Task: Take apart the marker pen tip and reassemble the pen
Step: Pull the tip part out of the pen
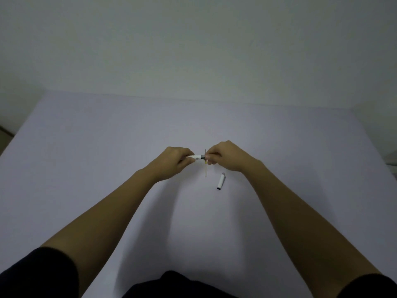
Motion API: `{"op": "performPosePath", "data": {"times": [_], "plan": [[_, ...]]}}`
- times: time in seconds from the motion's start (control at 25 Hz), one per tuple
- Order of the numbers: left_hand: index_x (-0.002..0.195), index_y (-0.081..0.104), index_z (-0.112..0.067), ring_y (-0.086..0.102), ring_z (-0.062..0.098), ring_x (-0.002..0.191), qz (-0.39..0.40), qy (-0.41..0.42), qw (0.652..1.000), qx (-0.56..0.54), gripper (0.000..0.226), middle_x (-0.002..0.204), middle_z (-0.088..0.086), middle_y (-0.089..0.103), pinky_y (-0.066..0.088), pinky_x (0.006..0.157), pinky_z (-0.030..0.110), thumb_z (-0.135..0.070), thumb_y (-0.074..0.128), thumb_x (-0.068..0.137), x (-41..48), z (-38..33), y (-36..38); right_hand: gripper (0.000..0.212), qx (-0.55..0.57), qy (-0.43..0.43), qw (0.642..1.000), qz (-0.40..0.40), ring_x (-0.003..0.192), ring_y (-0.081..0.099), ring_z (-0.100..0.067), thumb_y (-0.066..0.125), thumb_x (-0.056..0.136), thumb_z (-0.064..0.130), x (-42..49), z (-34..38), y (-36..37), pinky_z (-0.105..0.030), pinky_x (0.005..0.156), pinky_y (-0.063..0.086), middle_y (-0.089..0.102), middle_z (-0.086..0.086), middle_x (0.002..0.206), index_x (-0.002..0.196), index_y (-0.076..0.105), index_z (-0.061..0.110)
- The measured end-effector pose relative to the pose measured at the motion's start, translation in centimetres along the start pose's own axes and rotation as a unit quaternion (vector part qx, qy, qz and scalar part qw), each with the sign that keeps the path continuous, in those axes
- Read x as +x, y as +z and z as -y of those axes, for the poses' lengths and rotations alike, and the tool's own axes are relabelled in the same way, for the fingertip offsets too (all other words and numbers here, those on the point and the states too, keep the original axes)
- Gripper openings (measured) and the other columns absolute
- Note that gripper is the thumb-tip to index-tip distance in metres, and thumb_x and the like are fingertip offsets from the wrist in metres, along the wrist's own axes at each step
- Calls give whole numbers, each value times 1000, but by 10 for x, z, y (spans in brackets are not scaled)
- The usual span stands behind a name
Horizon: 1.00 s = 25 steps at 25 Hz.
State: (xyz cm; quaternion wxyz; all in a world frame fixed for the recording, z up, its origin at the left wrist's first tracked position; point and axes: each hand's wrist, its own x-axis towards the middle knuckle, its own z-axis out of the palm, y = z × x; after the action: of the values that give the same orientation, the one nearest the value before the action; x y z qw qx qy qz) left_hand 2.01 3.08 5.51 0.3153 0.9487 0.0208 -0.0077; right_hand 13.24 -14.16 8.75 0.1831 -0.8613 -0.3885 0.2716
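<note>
Above the matte table (107,158), both hands grip the white cylindrical pen (196,157).

L grip (175,161) & R grip (225,157) both pinched shut, arms extended fwd.

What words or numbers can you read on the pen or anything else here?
None can be read.
White marker pen barrel, held by the left hand and right hand: no print shows; it is too small and mostly covered.
White pen cap lying on the pale lilac table: no letters visible.
Thin yellowish tool in the right hand: no marking visible.
</note>
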Motion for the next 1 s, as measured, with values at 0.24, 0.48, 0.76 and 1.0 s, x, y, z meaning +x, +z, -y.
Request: {"op": "performPosePath", "data": {"times": [0.24,0.48,0.76,1.0], "plan": [[94,66,-13,49,12,61,14,-22,999,-41,30,70,0,61,36,57,22,-33,43,97,-4,-4,0,23,25,-74,991,-106,89,64,-13,70,82,26,-9,0,0,-33,87,51,74,-4,99,101,72,14],[88,63,-7,43,7,56,31,-13,999,-29,34,63,-4,52,31,53,20,-33,43,97,-4,-7,-1,14,24,-86,992,-90,77,59,-10,66,85,21,-12,-2,1,-24,73,46,73,-5,91,95,72,12],[90,64,-8,46,9,59,29,-15,999,-35,33,71,3,59,34,55,18,-33,43,97,-4,-12,-2,16,-16,-77,995,-67,73,59,-12,60,89,24,-14,-4,0,-24,69,42,73,-3,90,98,71,15],[91,65,-11,46,6,60,20,-12,999,-34,32,70,-2,58,33,55,18,-33,43,97,-7,-13,-4,30,-42,-54,995,-75,75,63,-24,53,92,36,-16,-3,-3,-34,69,47,74,-7,89,97,73,14]]}}
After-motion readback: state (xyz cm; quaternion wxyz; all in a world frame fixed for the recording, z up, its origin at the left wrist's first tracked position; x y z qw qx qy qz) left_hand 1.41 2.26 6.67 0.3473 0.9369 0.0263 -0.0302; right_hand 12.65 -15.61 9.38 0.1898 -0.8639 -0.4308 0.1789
